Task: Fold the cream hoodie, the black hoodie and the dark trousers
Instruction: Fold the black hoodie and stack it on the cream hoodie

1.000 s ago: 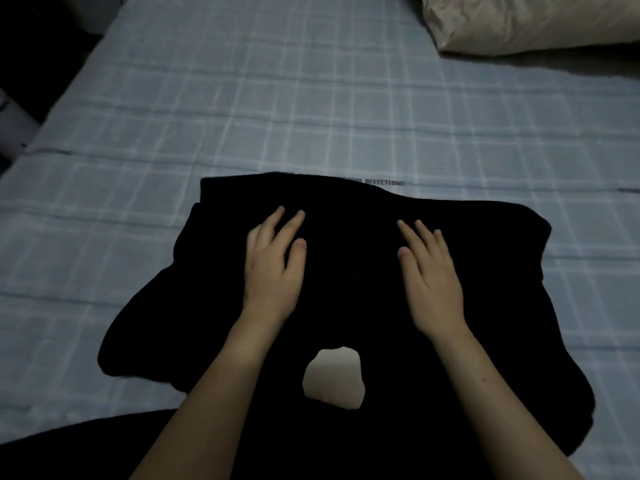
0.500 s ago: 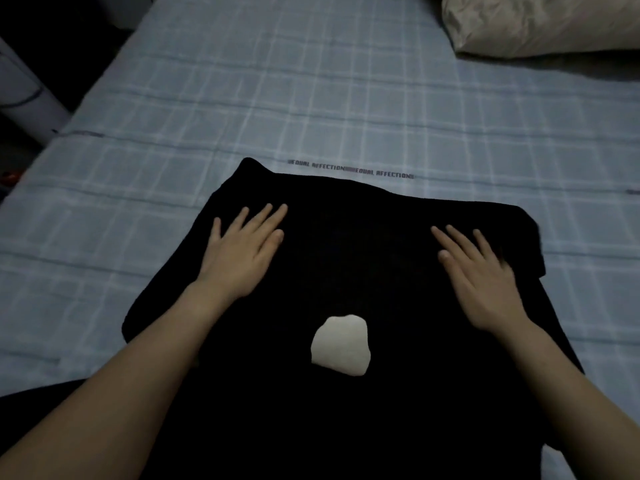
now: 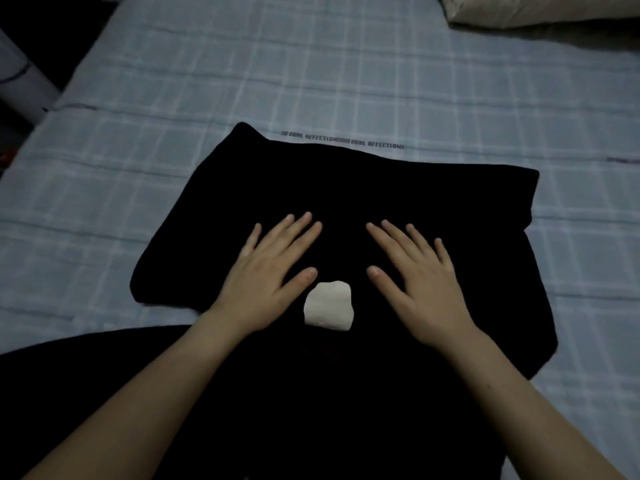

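A line of small dark capitals is printed on the pale checked bedsheet (image 3: 311, 81), just beyond the far edge of the black garment (image 3: 381, 195). The lettering (image 3: 343, 141) appears to read "EQUAL AFFECTION" twice in a row. A similar dark mark (image 3: 621, 160) near the sheet's right edge is too blurred to read.

The black hoodie (image 3: 381, 188) is black all over, with one small white patch (image 3: 329, 310) near its middle. The bed sheet (image 3: 311, 64) is pale blue with white check lines and a row of dark letters (image 3: 343, 141). At the far right corner of the bed sheet the pillow (image 3: 540, 10) is cream.
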A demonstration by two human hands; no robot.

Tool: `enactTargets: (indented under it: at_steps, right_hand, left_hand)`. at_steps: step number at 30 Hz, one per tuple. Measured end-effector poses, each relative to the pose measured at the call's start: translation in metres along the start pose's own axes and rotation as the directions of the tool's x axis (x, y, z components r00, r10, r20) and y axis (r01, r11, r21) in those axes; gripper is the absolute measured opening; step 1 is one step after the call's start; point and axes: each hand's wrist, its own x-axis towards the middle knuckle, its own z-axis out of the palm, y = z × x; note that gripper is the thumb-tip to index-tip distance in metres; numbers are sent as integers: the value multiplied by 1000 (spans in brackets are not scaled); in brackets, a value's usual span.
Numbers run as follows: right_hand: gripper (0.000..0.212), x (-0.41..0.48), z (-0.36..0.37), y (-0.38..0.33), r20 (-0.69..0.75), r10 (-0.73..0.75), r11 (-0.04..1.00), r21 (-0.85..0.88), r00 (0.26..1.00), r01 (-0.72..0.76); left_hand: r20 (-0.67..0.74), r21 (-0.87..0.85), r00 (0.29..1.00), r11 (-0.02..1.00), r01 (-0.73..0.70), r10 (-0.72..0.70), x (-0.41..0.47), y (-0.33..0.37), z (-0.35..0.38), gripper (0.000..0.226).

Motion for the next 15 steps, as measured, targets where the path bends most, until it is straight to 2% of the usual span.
enactTargets:
  at_steps: [5, 7, 9, 12, 15]
  right_hand:
    - [66, -5, -5, -9, 25, 29, 999, 17, 999, -30]
    - [66, -14, -20, -12, 1, 36, 997, -66, 999, -36]
    - [65, -31, -30, 3, -40, 79, 984, -154, 996, -84]
    - [67, -56, -22, 29, 11, 192, 980, -64, 981, -191]
    - [67, -57, -7, 40, 8, 193, 981, 15, 981, -193]
  left_hand:
    - [33, -16, 999, 1000, 8, -7, -3, 9, -6, 64]
    - [29, 85, 999, 996, 13, -16, -6, 9, -20, 66]
    - [-42, 205, 995, 973, 102, -95, -17, -8, -26, 66]
    - [-12, 160, 965, 952, 260, -261, -39, -36, -13, 64]
    - [22, 156, 963, 952, 263, -269, -39, -36, 1, 63]
